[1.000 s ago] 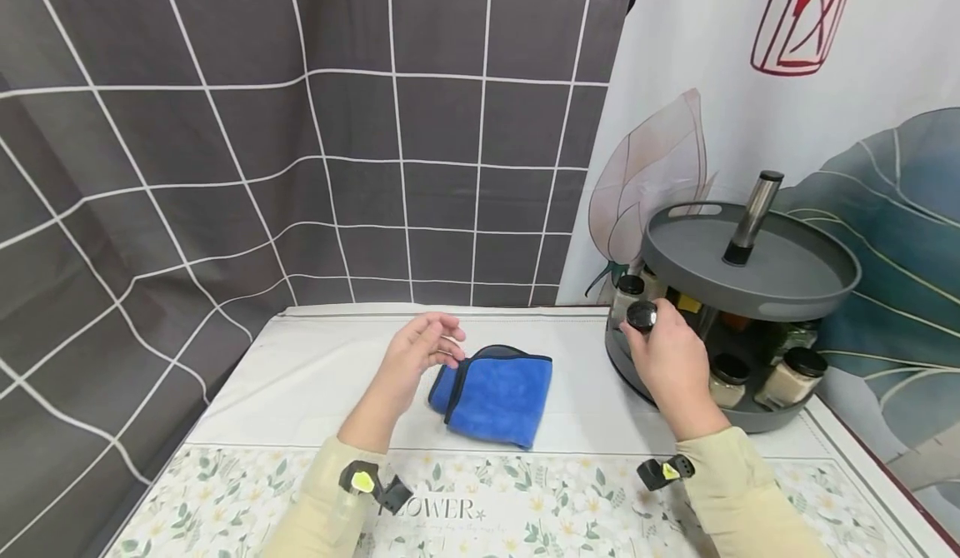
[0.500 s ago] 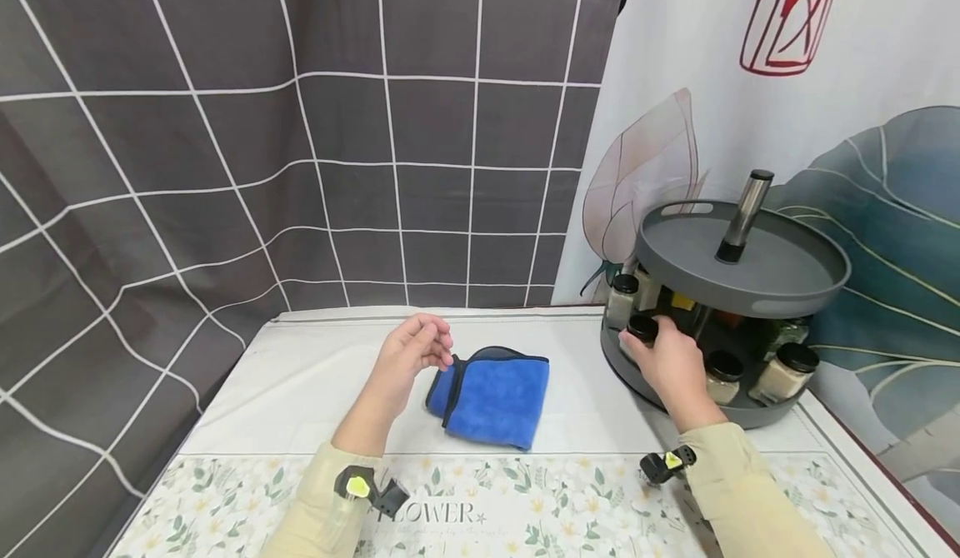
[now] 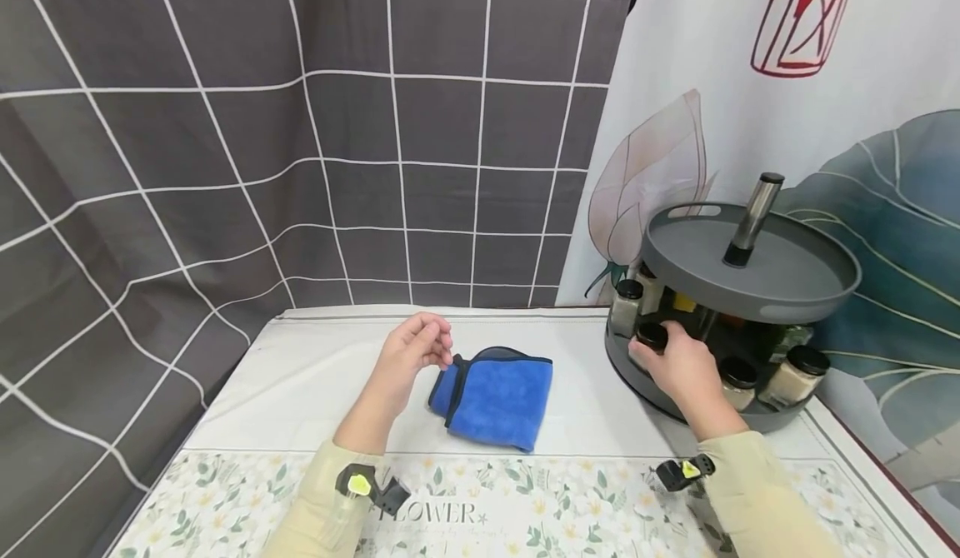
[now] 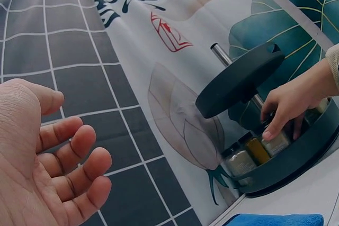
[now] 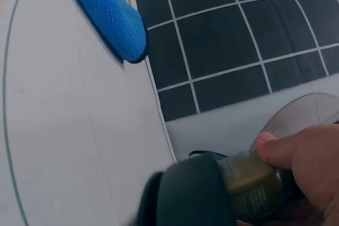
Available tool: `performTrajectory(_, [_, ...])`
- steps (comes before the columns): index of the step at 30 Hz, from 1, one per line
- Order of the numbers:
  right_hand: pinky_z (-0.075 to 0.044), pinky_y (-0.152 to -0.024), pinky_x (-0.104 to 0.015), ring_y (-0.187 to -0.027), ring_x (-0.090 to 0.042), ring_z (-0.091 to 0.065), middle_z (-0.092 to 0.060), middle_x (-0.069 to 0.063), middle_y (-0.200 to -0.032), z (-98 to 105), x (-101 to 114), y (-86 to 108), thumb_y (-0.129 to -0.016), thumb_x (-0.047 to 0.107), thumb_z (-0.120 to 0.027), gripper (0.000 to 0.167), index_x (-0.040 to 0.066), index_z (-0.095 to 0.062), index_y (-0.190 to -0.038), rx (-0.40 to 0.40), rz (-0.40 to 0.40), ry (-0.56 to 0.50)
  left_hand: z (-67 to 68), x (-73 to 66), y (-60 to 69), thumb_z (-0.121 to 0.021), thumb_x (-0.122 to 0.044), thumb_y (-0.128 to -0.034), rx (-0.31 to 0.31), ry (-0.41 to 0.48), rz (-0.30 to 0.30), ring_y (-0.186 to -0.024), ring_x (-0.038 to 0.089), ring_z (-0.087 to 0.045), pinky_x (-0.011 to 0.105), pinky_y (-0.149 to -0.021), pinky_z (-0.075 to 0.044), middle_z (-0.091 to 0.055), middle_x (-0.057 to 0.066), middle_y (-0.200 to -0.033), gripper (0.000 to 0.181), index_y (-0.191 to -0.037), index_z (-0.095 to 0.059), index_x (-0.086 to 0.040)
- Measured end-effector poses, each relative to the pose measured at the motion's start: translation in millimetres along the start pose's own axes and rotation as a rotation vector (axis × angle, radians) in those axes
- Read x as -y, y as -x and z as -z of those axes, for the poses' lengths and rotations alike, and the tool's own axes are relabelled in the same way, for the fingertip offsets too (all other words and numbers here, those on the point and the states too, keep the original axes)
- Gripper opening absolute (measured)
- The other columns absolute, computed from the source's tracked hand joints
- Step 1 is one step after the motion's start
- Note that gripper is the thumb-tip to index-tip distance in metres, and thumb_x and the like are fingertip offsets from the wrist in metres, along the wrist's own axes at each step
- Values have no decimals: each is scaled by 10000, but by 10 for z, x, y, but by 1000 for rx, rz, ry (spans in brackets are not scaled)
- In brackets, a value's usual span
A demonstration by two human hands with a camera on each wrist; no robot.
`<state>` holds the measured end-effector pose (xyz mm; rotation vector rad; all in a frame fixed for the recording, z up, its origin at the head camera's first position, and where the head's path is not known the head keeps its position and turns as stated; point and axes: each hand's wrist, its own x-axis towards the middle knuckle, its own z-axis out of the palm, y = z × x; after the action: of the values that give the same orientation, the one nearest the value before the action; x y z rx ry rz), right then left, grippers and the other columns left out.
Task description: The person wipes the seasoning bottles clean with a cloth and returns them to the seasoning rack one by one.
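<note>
My right hand (image 3: pixel 687 375) grips a small glass jar with a black lid (image 3: pixel 652 336) at the left front of the lower tier of a grey two-tier turntable (image 3: pixel 750 291). In the right wrist view, the thumb lies along the labelled jar (image 5: pixel 249 181), which is beside the tray wall. Other black-lidded spice jars (image 3: pixel 626 308) stand around that tier. My left hand (image 3: pixel 408 358) hovers just left of a folded blue cloth (image 3: pixel 498 400), fingers loosely bent and holding nothing; its palm shows in the left wrist view.
The turntable's upper tray (image 3: pixel 690 246) overhangs the jars, with a metal post (image 3: pixel 753 221) rising through it. A floral mat (image 3: pixel 562 508) covers the table's front. Behind hang a dark checked curtain (image 3: pixel 435 125) and a printed white one (image 3: pixel 675 42).
My right hand has lowered the jar and shifted it slightly right, onto or close above the lower tier. The left hand has hardly moved, and the cloth lies as before.
</note>
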<state>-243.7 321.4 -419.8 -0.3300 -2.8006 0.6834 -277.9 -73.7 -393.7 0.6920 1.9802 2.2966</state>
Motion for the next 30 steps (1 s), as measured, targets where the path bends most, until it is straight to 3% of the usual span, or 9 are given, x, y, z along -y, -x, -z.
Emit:
performTrajectory(5, [-470,-870,-674,-1145,-593,-520,-511,-424,-1302,181,-187,116,-967,549,-601,861,-113,-351,-1457,103,43,24,29,-3,14,-468,-121,-1062,-8,-18,-4,-701,125,-617,249,-680,-559,-601,38,-847,264,-1062,-534,135])
performTrajectory(12, [-519,-767,-582,-1041,-512,-598,-564,-392,-1223,421,-475,229,-956,538,-634,845,-111,-380,-1433,174,111,7,62,-9,13,-482,-109,-1055,-17,-29,-21,-701,124,-613,253,-679,-560,-604,31,-837,187,-1021,-569,53])
performTrajectory(19, [-512,-685,-495,-888,-392,-607,-559,-357,-1177,489,-572,234,-961,422,-682,771,-114,-375,-1423,191,179,-2,107,-18,33,-483,-97,-1050,-32,-28,-18,-696,121,-611,248,-670,-555,-605,28,-832,215,-1024,-552,105])
performTrajectory(20, [-497,-666,-477,-838,-367,-591,-534,-361,-1210,490,-552,245,-965,403,-683,775,-110,-351,-1441,188,199,-11,116,-21,37,-482,-91,-1049,-37,-31,-17,-695,123,-613,247,-667,-553,-605,31,-833,221,-1032,-546,120])
performTrajectory(22, [-496,-715,-526,-903,-411,-579,-470,-379,-1305,499,-454,298,-966,372,-691,789,-99,-312,-1472,149,248,-24,133,-32,44,-485,-79,-1046,-50,-56,-16,-702,132,-617,247,-663,-550,-606,44,-837,222,-1048,-544,136])
performTrajectory(24, [-478,-783,-580,-971,-458,-557,-447,-366,-1349,490,-293,375,-950,317,-721,737,-78,-361,-1458,54,330,-24,150,-41,44,-500,-69,-1039,-68,-132,-21,-730,150,-625,256,-675,-552,-616,69,-852,211,-1070,-558,132])
performTrajectory(26, [-460,-857,-638,-1069,-495,-549,-496,-331,-1357,457,-76,451,-931,260,-740,589,-39,-498,-1378,-64,412,8,172,-47,32,-536,-79,-1026,-96,-296,-46,-795,177,-645,284,-725,-558,-648,95,-894,193,-1096,-600,90])
performTrajectory(28, [-462,-895,-637,-1140,-467,-559,-607,-255,-1269,400,171,485,-924,224,-736,398,7,-625,-1239,-143,468,51,196,-49,2,-575,-127,-1014,-130,-534,-76,-905,216,-658,340,-798,-562,-679,109,-996,210,-1147,-642,21])
performTrajectory(30, [-496,-886,-607,-1106,-420,-608,-672,-195,-1201,316,407,436,-938,224,-705,282,48,-681,-1157,-155,496,93,230,-39,-48,-604,-202,-1002,-159,-793,-102,-1084,277,-645,430,-925,-540,-681,123,-1174,283,-1234,-654,-47])
